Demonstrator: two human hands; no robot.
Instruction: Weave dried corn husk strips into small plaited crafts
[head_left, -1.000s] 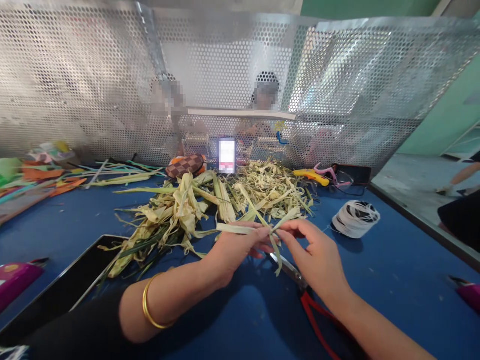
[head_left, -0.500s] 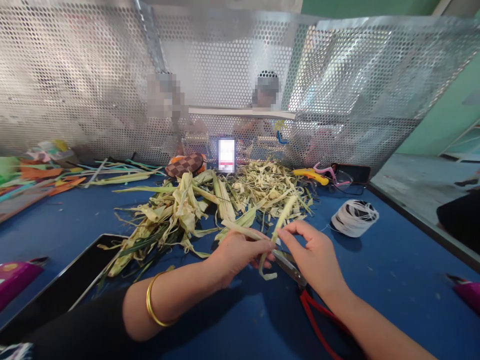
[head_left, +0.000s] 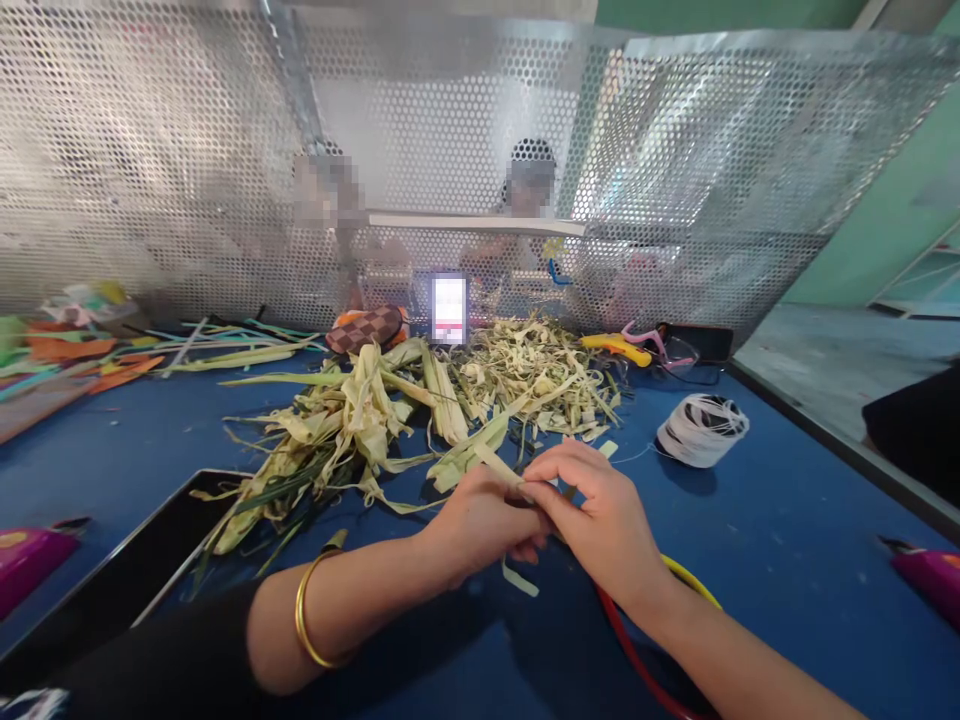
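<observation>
Left hand (head_left: 480, 522) and right hand (head_left: 604, 510) pinch the strip (head_left: 491, 461) together over the bench (head_left: 787, 530), near middle, presumably to steady it, husks (head_left: 366, 400) lying farther left, likely for easy reach!

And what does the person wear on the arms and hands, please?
The left arm has a black sleeve ending on the forearm and a plain, gold-coloured bangle. The right forearm shows no sleeve or bracelet. Left hand and right hand are gloveless.
</observation>
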